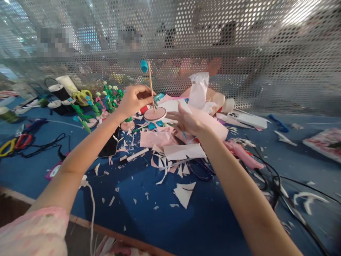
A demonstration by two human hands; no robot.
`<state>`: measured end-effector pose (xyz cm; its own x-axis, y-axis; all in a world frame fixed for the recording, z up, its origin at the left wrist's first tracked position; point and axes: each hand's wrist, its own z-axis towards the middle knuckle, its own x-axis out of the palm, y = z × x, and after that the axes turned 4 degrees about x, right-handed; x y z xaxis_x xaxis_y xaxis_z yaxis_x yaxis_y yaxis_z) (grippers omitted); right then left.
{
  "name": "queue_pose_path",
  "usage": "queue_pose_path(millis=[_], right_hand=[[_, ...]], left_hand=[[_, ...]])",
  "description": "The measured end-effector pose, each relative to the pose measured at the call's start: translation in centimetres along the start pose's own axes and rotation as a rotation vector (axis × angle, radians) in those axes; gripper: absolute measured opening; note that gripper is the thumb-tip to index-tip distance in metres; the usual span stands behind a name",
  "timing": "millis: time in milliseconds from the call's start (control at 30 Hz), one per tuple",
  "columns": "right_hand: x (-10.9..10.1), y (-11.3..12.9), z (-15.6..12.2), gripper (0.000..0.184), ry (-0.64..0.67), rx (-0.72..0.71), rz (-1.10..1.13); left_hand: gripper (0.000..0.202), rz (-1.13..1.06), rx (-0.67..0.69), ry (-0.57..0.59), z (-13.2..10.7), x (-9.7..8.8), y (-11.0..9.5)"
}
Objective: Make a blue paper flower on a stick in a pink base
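Note:
My left hand pinches a thin wooden stick that stands upright on a round pink base. A small blue piece sits by the stick's top, and a blue-green piece shows near its lower part. To the right of the base is my right hand, fingers stretched out and holding nothing. Its fingertips come close to the base's edge; whether they touch it I cannot tell. Pink sheet scraps and a white strip lie below both hands.
Small green craft plants on pink bases stand at left, with a black phone before them. Red-handled pliers lie far left. A pink glue gun and black cables are at right. A perforated metal screen rises behind.

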<state>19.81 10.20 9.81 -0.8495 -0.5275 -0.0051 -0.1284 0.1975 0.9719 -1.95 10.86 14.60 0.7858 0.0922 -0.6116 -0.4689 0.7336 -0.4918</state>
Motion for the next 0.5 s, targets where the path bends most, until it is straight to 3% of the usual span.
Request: queue_pose_path(millis=[133, 233, 333, 500], right_hand=[[0.4, 0.3, 0.3, 0.042, -0.158, -0.279, 0.430], [0.3, 1.0, -0.4, 0.037, -0.237, -0.404, 0.559], [-0.1, 1.6, -1.5, 0.042, -0.190, -0.296, 0.456], [-0.2, 1.8, -2.6, 0.038, 0.060, -0.021, -0.041]], left_hand=[[0.038, 0.029, -0.020, 0.069, -0.3, 0.1, -1.2], [0.033, 0.050, -0.058, 0.083, -0.4, 0.2, -1.3], [0.032, 0.059, -0.077, 0.066, -0.2, 0.1, -0.9], [0.037, 0.057, -0.078, 0.010, 0.1, -0.2, -0.6]])
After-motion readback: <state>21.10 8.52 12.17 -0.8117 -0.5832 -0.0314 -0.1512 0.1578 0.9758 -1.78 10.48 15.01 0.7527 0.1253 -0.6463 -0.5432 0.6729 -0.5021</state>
